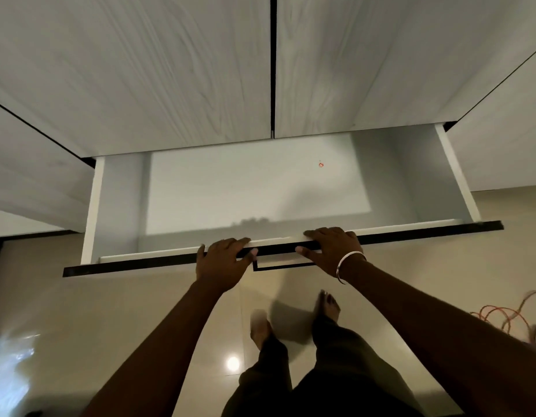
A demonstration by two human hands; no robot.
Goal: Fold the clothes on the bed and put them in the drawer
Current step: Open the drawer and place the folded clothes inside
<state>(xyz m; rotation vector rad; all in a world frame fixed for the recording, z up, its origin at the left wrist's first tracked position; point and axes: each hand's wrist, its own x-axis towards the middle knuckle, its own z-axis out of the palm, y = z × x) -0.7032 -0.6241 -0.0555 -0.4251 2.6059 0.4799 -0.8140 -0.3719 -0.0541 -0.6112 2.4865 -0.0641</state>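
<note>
With the drawer out: both hands grip its front edge
Drawer: pulled out, nothing inside
Left hand: curled on the drawer's front
Right hand: likewise, bangle at wrist
Clothes: unseen
Tip: move it evenly

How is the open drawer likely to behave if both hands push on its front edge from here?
The drawer looks empty apart from a tiny red speck, so it should feel light and slide easily. It is a rigid panel box, unlikely to flex. With the left hand and right hand both near the middle, it should probably run in straight.
</note>
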